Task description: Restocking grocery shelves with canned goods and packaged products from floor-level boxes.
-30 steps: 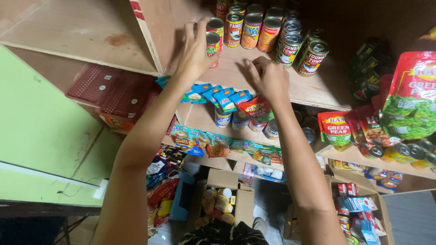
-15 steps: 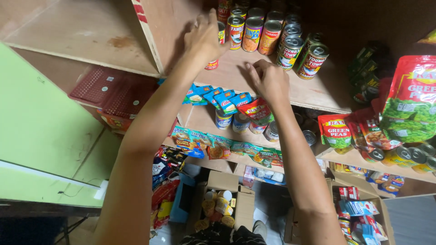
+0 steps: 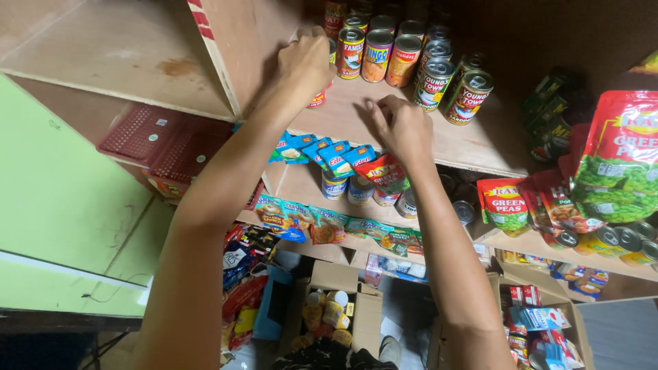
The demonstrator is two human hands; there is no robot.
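Observation:
My left hand (image 3: 303,66) is closed around a red-labelled tin can (image 3: 319,98) that stands on the wooden shelf (image 3: 480,140), close to the plywood divider (image 3: 226,48). Only the can's lower edge shows below my fingers. My right hand (image 3: 399,125) rests palm down on the same shelf board, fingers bent, holding nothing. Just behind both hands stands a row of several upright cans (image 3: 404,58) with red, orange and dark labels.
Blue and red sachets (image 3: 329,154) hang from the shelf's front edge. Green pea pouches (image 3: 613,164) hang at the right. Lower shelves hold cans and packets. An open cardboard box (image 3: 336,312) with jars sits on the floor. A green panel (image 3: 55,199) is at the left.
My left hand with the can has moved farther back and left on the shelf, toward the divider. My right hand has stayed on the shelf board.

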